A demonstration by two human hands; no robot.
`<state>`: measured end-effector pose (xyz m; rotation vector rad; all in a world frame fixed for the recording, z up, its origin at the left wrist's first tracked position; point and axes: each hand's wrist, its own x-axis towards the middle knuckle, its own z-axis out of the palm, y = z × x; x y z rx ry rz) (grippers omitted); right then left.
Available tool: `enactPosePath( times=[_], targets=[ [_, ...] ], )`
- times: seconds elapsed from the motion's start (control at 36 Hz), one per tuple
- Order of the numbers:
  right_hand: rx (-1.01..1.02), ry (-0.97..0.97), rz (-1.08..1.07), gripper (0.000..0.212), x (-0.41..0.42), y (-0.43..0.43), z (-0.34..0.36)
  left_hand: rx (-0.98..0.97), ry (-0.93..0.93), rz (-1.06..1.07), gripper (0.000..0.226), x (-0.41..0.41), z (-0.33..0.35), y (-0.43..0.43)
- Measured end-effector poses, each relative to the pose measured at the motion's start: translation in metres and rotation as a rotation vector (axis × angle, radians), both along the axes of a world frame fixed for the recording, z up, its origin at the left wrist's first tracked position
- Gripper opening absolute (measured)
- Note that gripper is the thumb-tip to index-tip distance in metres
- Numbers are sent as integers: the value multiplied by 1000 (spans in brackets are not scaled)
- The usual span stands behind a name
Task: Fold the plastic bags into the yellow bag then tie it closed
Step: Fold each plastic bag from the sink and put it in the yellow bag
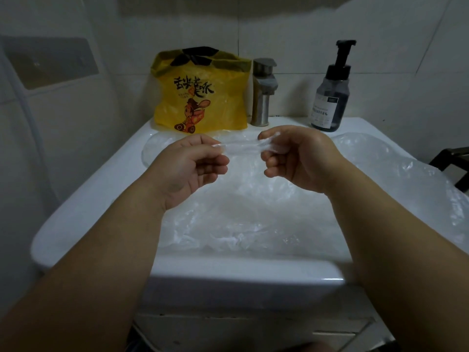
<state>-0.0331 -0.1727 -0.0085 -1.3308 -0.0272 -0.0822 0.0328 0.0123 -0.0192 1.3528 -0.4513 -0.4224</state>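
Clear plastic (243,147) pinched by left hand (193,168), right hand (298,158); yellow bag (200,97), faucet (262,94) behind.

Your left hand (193,163) and right hand (294,158) each pinch one end of a thin clear plastic bag (241,148), which is stretched into a narrow strip between them above the white ceramic sink (101,199). Crumpled clear plastic bags (253,214) fill the basin and spill over its right edge. A yellow printed plastic bag (200,97) with a cartoon figure stands upright on the back rim. A brushed metal tap (262,97) is just right of it, and a dark pump-top soap bottle (330,97) stands farther right, apart from the tap.
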Motion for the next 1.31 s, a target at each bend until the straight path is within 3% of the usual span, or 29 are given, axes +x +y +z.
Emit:
enactPosePath(
  times=[0.06,0.11,0.25,0.33,0.44,0.53,0.69,0.81,0.92,1.06,1.11,1.19,1.31],
  targets=[
    [-44,-18,31,19,-1,0,1,2,-3,0,21,0,-1,0],
    [-158,-31,-8,34,0,0,-1,4,-8,-6,21,0,0,0],
    [-323,-95,-214,14,5,1,-8,33,-30,-27,19,0,-1,-2],
    [-376,-80,-249,27,8,0,-12,38,-29,-33,18,0,-2,-2],
    [-359,-67,-233,13,6,0,-10,39,-11,-35,19,1,-2,-1],
    [-417,-87,-275,25,6,-1,-9,80,3,-44,21,2,-2,0],
    [-612,-68,-240,31,4,-3,-11,501,-214,-89,4,2,-14,-2],
    [-730,-53,-152,29,5,1,-13,526,-235,-172,46,-4,-14,-9],
    [-580,-56,-142,28,6,6,-11,584,-287,-221,25,-12,-14,-11],
    [-312,-41,-133,29,7,12,-11,492,-233,-209,29,-11,-13,-12],
    [-353,-1,-45,42,7,18,-12,468,-220,-231,29,-12,-12,-13],
    [-533,-27,0,34,8,29,-18,483,-200,-272,28,-13,-11,-14],
    [-421,-23,-123,34,11,25,-16,453,-129,-301,30,-15,-8,-15]
  ],
)
